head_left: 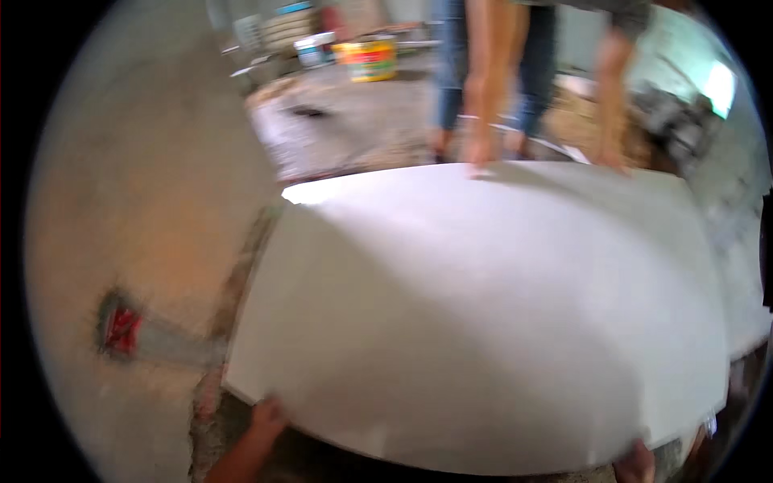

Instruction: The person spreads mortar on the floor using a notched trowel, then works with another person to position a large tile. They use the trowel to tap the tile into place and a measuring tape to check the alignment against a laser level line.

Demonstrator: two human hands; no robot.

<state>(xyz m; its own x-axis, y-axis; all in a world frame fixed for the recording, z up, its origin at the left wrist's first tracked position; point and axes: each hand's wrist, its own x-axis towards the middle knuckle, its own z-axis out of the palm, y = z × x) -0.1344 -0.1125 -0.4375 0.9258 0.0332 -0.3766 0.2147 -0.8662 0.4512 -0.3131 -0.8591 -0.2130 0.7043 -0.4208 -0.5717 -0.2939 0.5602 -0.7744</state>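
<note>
A large pale tile slab (483, 306) with a smooth surface fills the middle of the head view. My left hand (268, 417) grips its near edge toward the left corner, thumb on the top face. At the near edge on the right, my right hand (636, 463) holds the slab too; its fingers are mostly hidden beneath. Across from me a person in jeans bends over the far edge, one hand (479, 157) near its middle and the other hand (613, 157) farther right. Motion blurs the picture somewhat.
A bare plastered wall (153, 201) rises on the left, with a red box (123, 328) set into it. Behind lie a yellow bucket (372, 60), a white-and-blue bucket (314, 50) and stacked bags (288, 28). Dark rubble (672, 117) is heaped at the far right.
</note>
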